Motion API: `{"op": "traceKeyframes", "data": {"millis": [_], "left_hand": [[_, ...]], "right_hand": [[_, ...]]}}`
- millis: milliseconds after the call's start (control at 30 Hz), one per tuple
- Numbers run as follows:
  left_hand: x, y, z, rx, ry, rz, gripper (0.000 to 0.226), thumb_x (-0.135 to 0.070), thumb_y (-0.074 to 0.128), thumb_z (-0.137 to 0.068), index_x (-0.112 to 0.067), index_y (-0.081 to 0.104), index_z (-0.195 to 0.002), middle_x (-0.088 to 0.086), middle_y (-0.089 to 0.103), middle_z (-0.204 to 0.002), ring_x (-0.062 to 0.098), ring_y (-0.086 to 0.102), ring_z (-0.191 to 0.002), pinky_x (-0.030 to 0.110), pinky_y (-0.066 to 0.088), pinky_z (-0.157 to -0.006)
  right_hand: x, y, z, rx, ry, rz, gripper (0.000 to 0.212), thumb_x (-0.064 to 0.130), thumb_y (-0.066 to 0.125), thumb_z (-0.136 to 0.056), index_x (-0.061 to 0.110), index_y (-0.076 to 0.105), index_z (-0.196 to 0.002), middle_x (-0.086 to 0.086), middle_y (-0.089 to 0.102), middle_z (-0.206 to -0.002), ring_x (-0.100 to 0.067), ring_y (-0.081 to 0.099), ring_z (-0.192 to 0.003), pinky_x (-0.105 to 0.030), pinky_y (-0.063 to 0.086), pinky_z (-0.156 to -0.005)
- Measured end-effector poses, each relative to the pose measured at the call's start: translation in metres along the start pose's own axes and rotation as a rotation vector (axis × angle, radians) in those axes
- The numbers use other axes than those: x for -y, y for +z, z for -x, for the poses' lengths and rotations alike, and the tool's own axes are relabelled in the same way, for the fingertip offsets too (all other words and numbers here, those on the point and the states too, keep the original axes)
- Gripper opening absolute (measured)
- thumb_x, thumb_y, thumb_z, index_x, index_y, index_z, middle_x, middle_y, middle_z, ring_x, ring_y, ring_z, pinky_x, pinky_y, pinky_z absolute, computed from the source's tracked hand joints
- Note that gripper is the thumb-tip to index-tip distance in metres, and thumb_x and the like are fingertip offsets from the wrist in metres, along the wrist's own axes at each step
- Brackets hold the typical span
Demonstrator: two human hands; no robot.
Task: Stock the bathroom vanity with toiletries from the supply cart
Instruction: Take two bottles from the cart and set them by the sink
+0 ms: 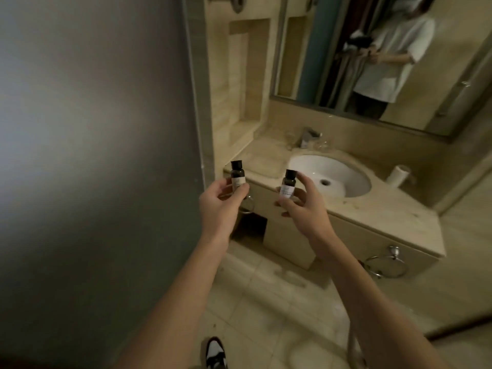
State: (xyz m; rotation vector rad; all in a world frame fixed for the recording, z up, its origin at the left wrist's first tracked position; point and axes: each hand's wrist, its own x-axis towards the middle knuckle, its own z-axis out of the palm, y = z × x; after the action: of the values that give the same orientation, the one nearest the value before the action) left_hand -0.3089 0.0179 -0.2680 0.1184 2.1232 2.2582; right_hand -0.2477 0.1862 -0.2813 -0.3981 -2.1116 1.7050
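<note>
Currently two small dark bottles with black caps and white labels are held in the air, just short of the near left corner of the beige surface (386, 209). The left bottle (51, 177) is pinched upright by the left hand (218, 206). The right bottle (288, 185), slightly tilted, is gripped by the right hand (306, 209), apart from the first. A white sink (314, 166) is set into the surface, with a faucet (307, 137) behind it and a mirror (399, 62) above. A paper roll (398, 175) is seen far right, and a towel ring (386, 265) on the vanity front.
</note>
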Motion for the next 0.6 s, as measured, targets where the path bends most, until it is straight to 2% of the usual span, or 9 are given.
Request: {"op": "traceKeyframes", "data": {"millis": [67, 133, 300, 433, 533, 600], "left_hand": [[0.007, 0.017, -0.030, 0.040, -0.012, -0.003, 0.022, -0.028, 0.082, -0.083, -0.029, 0.073, -0.102, -0.011, 0.075, -0.096, 0.003, 0.070, -0.092, 0.018, 0.051, -0.076], [0.013, 0.032, -0.063, 0.075, -0.022, -0.001, 0.024, -0.031, 0.082, -0.082, -0.030, 0.073, -0.105, -0.012, 0.075, -0.097, 0.004, 0.070, -0.094, 0.021, 0.051, -0.079], [0.025, 0.058, -0.146, 0.103, -0.062, -0.009, 0.028, -0.027, 0.081, -0.084, -0.024, 0.071, -0.111, -0.008, 0.074, -0.099, 0.007, 0.069, -0.095, 0.019, 0.049, -0.077], [0.033, 0.078, -0.202, 0.139, -0.079, -0.072, 0.037, -0.029, 0.081, -0.084, -0.021, 0.070, -0.119, -0.007, 0.074, -0.103, 0.011, 0.070, -0.099, 0.027, 0.054, -0.085], [0.039, 0.095, -0.233, 0.160, -0.080, -0.125, 0.037, -0.027, 0.079, -0.086, -0.020, 0.070, -0.121, -0.006, 0.074, -0.104, 0.010, 0.070, -0.098, 0.021, 0.050, -0.079], [0.045, 0.108, -0.253, 0.174, -0.079, -0.189, 0.034, -0.027, 0.076, -0.086, -0.020, 0.071, -0.120, -0.006, 0.075, -0.102, 0.011, 0.070, -0.098, 0.021, 0.051, -0.080]], "right_hand": [[-0.004, -0.005, -0.029, -0.061, 0.024, 0.015, 0.060, 0.013, 0.070, -0.093, 0.025, 0.045, -0.146, -0.001, 0.069, -0.120, -0.016, 0.073, -0.099, -0.029, 0.060, -0.070], [-0.006, -0.006, -0.059, -0.130, 0.050, 0.006, 0.052, 0.010, 0.069, -0.094, 0.017, 0.048, -0.141, -0.004, 0.072, -0.113, -0.015, 0.075, -0.090, -0.027, 0.060, -0.066], [-0.014, 0.002, -0.131, -0.189, 0.153, -0.071, 0.047, 0.010, 0.070, -0.093, 0.013, 0.052, -0.136, -0.007, 0.073, -0.109, -0.016, 0.076, -0.089, -0.037, 0.063, -0.080], [-0.024, 0.004, -0.176, -0.210, 0.224, -0.149, 0.049, 0.007, 0.072, -0.092, 0.015, 0.052, -0.136, -0.008, 0.073, -0.109, -0.021, 0.076, -0.090, -0.038, 0.062, -0.084], [-0.034, 0.002, -0.206, -0.227, 0.253, -0.198, 0.047, 0.000, 0.072, -0.089, 0.016, 0.054, -0.131, -0.011, 0.073, -0.106, -0.027, 0.075, -0.093, -0.040, 0.061, -0.088], [-0.040, 0.000, -0.226, -0.236, 0.264, -0.212, 0.050, -0.001, 0.072, -0.088, 0.014, 0.054, -0.132, -0.012, 0.073, -0.107, -0.026, 0.075, -0.094, -0.040, 0.061, -0.089]]}}
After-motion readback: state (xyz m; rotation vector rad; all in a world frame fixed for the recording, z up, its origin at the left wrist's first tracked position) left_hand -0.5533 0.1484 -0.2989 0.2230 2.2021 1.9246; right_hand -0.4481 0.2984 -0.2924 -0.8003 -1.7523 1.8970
